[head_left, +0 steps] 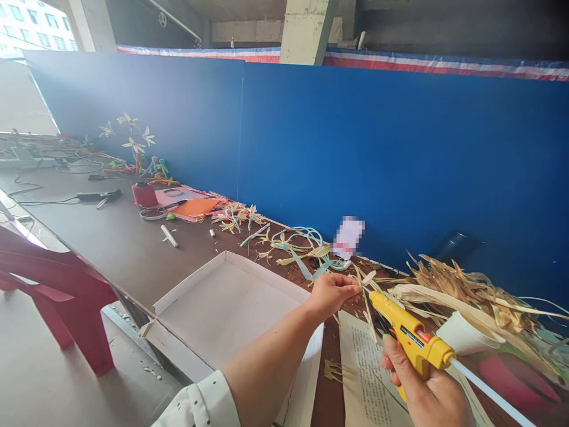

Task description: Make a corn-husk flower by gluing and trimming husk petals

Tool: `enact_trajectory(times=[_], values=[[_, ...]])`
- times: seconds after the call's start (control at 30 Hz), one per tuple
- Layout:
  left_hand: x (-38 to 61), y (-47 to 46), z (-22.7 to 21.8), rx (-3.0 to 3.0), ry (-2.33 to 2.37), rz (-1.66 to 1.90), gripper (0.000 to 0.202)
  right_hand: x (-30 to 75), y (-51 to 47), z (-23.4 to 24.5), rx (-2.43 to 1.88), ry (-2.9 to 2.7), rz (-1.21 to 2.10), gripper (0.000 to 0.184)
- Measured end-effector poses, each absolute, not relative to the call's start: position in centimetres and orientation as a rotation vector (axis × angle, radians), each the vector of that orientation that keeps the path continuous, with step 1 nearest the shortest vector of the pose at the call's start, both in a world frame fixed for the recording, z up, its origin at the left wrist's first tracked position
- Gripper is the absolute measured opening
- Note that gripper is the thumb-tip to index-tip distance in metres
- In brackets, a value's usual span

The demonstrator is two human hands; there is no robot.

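Glue gun (413, 335) sat at 4 o'clock in the view, held above the table (329, 397), its nozzle angled toward 10 o'clock and just beside the fingertips of the left hand (332, 298). That closeness looked like the main danger: a slip of either of the hands could have put a hot tip or glue on skin. Too hard a squeeze could have flooded the pale strip (368, 277), and too loose a pinch could have let it skew. Drips could have marked the paper (362, 356) at the gun's 8 o'clock, while a swing toward 3 o'clock might have knocked the cup (469, 332). The left forearm stretched toward 2 o'clock over the box (217, 302), thumb and fingers pinched together on the strip, its gripped end mostly hidden. The right hand (427, 385) was wrapped round the handle, closed; whether the trigger was pressed could not be told.
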State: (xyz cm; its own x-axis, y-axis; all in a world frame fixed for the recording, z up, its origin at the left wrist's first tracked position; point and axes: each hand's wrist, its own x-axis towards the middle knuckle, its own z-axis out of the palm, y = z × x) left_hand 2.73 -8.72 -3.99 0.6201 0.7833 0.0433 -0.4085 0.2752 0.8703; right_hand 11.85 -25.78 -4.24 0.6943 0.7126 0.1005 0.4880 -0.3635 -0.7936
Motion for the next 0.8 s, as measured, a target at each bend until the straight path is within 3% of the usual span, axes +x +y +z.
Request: enact_trajectory(times=[0.8], values=[[2.44, -8.76, -3.68, 0.956, 0.377, 0.819, 0.053, 11.60, -25.77, -3.62, -2.003, -0.942, 0.296, 0.057]])
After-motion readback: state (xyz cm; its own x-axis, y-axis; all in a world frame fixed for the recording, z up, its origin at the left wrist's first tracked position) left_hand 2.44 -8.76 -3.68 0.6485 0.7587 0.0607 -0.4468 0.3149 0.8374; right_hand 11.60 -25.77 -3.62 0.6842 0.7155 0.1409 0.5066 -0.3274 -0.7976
